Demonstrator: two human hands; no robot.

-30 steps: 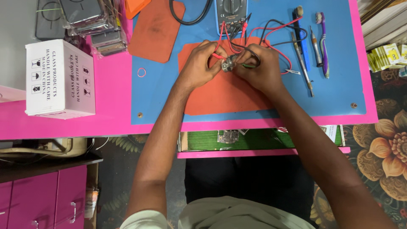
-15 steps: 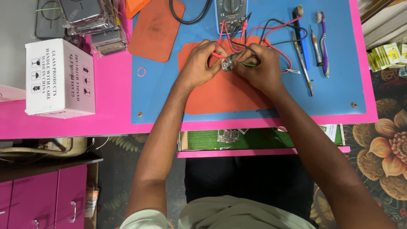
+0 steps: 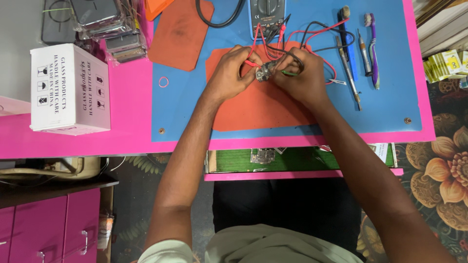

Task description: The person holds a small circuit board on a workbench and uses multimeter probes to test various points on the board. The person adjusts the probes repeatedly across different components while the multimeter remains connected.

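Between the fingertips, just above the centre of the frame, a small circuit board (image 3: 265, 71) is pinched from both sides. The left hand (image 3: 234, 73) closes narrowly on the board's left edge, its thumb and forefinger bent over a red probe tip (image 3: 251, 62); the right hand (image 3: 303, 78) grips the right edge, fingers curled tight, with a short green piece (image 3: 289, 73) showing at its fingertips, too small to identify. Compared with the views of one second and half a second earlier, almost nothing has shifted: both hands sit in the same spot, and the board remains held between them, raised slightly off the mat. The lack of movement suggests steady, fine work at one point, probably a reading being taken, rather than any repositioning.

Under the hands lies an orange mat (image 3: 258, 104), itself on a larger blue mat (image 3: 185, 107) that covers a pink table (image 3: 126, 141). Red and black leads (image 3: 312, 36) run from the hands to a multimeter (image 3: 266, 9) at the top edge. To the right lie a toothbrush (image 3: 371, 48), a screwdriver (image 3: 361, 46) and a long thin tool (image 3: 349, 68), all well apart from the board. A second orange mat (image 3: 180, 31) occupies the upper left centre, and a white carton (image 3: 70, 90) stands at the left.
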